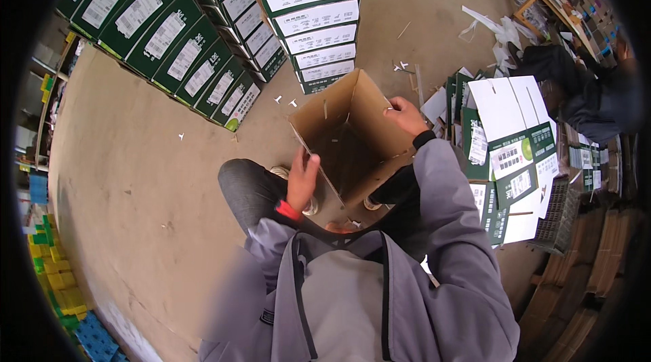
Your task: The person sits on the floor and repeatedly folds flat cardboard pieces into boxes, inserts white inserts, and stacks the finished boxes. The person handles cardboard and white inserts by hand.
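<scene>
An open-topped cardboard box (369, 108), plain brown inside, stands between my knees. My left hand (302, 179) is closed on its left wall, with the thumb at the edge and the other fingers mostly hidden behind the wall. Toward the far right corner, my right hand (407, 118) grips the top edge, its fingers bent over the rim. The inside of the box is dim toward the bottom, and I cannot make out anything lying in it.
Ahead stand a stack of open green-and-white boxes (319, 30) and a long row of similar boxes (169, 36). Flattened green-and-white cartons (512, 152) lie at my right beside a dark crate (559, 216). White scraps (293, 102) litter the floor. A person (607, 104) is at the far right.
</scene>
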`<state>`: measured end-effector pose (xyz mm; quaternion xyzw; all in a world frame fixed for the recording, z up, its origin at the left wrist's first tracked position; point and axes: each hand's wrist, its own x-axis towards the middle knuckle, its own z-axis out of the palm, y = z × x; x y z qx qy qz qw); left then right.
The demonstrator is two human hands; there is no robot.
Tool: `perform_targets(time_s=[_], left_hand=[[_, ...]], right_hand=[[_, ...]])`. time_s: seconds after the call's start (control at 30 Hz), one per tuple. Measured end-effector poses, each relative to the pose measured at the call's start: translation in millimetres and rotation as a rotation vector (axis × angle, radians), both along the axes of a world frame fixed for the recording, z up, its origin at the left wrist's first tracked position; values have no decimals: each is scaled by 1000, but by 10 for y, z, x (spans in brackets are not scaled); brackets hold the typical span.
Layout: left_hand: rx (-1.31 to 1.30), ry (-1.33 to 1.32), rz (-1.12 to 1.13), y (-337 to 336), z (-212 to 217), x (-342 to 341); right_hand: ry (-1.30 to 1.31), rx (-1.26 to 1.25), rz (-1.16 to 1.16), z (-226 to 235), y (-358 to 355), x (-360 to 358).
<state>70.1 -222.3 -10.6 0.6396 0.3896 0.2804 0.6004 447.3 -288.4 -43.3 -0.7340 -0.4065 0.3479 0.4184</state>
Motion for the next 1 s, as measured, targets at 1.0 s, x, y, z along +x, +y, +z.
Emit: perform_targets(time_s=[1.0], left_hand=[[32,-89,312,-647,-288,35]], right_hand=[[701,175,15,-123,-134,-98]])
